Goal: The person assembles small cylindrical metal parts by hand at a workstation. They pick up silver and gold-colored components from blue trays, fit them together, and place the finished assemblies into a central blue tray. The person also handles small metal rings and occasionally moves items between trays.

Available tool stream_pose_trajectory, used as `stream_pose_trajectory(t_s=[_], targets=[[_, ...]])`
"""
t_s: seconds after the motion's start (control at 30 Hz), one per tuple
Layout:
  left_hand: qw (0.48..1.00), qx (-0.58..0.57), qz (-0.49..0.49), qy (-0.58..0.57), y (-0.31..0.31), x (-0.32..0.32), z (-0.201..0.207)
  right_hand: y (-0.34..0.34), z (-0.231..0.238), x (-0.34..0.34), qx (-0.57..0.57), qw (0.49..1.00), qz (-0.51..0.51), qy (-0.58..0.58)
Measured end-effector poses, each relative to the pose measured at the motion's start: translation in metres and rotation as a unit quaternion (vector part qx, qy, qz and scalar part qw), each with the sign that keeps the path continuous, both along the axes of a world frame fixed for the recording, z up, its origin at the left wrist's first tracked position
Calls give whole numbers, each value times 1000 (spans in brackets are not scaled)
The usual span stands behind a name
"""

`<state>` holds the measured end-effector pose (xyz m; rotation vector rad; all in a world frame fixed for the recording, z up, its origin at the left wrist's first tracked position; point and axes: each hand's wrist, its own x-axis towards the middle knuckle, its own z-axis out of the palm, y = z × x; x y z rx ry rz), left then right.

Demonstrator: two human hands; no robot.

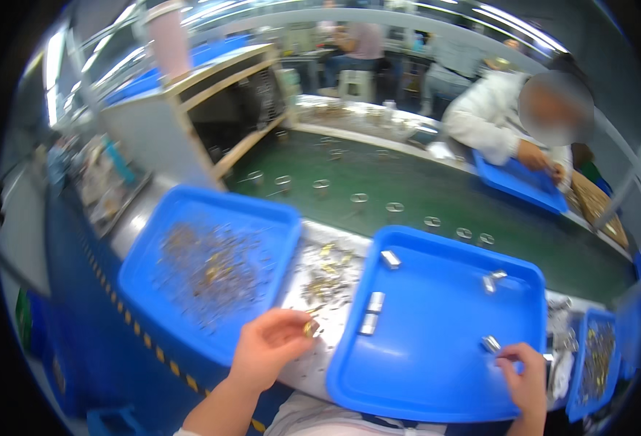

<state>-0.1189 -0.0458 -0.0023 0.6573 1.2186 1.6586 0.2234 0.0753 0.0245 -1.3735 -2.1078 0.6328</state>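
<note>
My left hand [273, 347] is closed in a pinch on a small brass-coloured part [310, 328], held above the metal strip between two blue trays. My right hand [524, 376] is over the right blue tray [437, 413], thumb and forefinger slightly apart. A shiny silver cylinder [490, 344] lies just beyond its fingertips; whether they touch it is hard to tell. More silver cylinders [390, 259] are scattered in that tray, two of them [376, 301] [368, 324] near its left side and another piece [490, 281] toward its far right.
The left blue tray [140, 254] holds many tiny metal parts. Loose brass and silver bits lie on the metal strip [324, 280]. Ring-topped pieces [360, 198] stand in a row on the green belt [302, 163]. A small blue tray [581, 349] sits far right. Across, a person works over another tray [513, 185].
</note>
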Motion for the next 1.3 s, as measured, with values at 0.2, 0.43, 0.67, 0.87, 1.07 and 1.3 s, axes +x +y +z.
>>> stream_pose_trajectory(t_s=[0.2, 0.43, 0.67, 0.87, 1.07, 1.3], targets=[[900, 54, 138, 410, 23, -32, 3, -14, 22, 9, -87, 988, 115, -46], [676, -60, 66, 732, 38, -42, 3, -31, 2, 59, -100, 972, 209, -43], [652, -47, 32, 756, 24, -21, -27, -39, -47, 62, 37, 980, 178, -83], [641, 1, 28, 767, 19, -29, -29, -41, -51, 54, 78, 976, 187, -75], [681, 32, 6, 732, -7, -37, -20, -41, -42, 44, 61, 975, 200, -75], [706, 54, 49, 704, -24, -81, -9, -61, -61, 42, 2, 988, 153, -14]])
